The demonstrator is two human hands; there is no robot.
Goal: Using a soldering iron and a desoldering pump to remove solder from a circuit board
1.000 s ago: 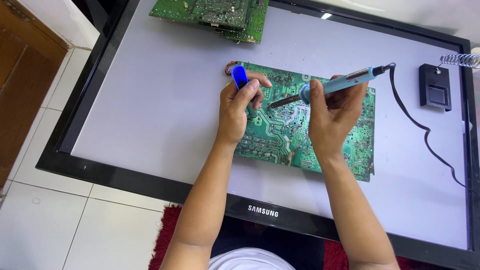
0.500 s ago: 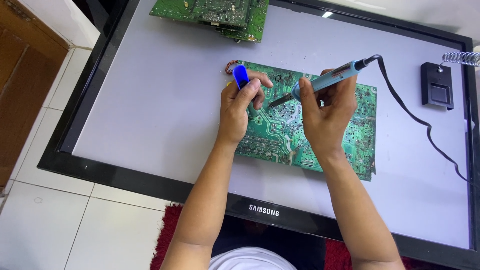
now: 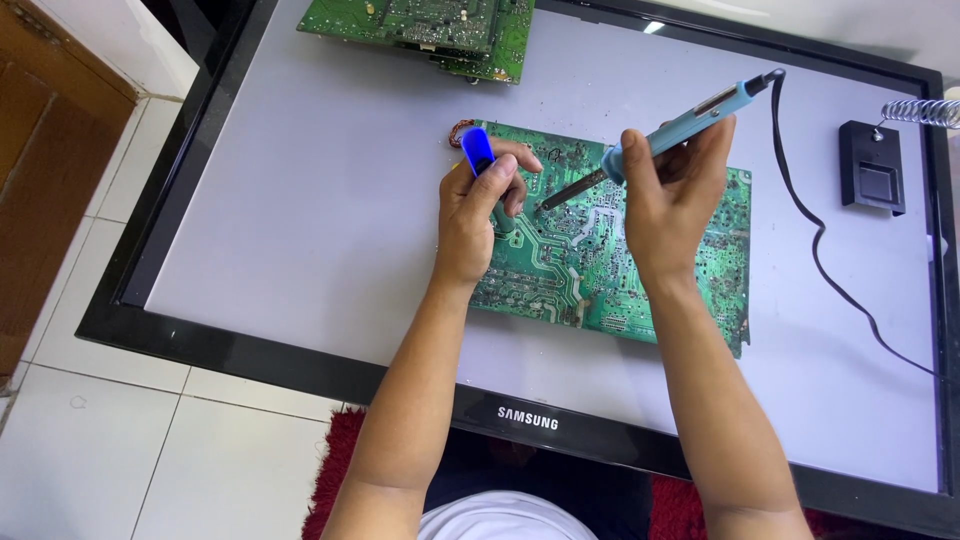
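A green circuit board (image 3: 600, 250) lies solder side up on a flat television screen (image 3: 300, 200). My left hand (image 3: 480, 215) grips a blue tool (image 3: 478, 152) upright, with its lower end hidden by my fingers over the board's left part. My right hand (image 3: 670, 195) holds a light-blue soldering iron (image 3: 680, 125) like a pen. Its dark tip (image 3: 553, 198) points down-left at the board's upper middle, close to my left fingers. The iron's black cord (image 3: 810, 240) runs off to the right.
More green circuit boards (image 3: 430, 25) are stacked at the screen's far edge. A black soldering-iron stand (image 3: 872, 165) with a wire coil (image 3: 920, 112) sits at the right. The screen's black frame (image 3: 300, 360) borders a white tiled floor (image 3: 120, 440) and a red rug (image 3: 335, 470).
My right hand has shifted left with the soldering iron, bringing its tip closer to my left hand. The left hand has stayed in place.
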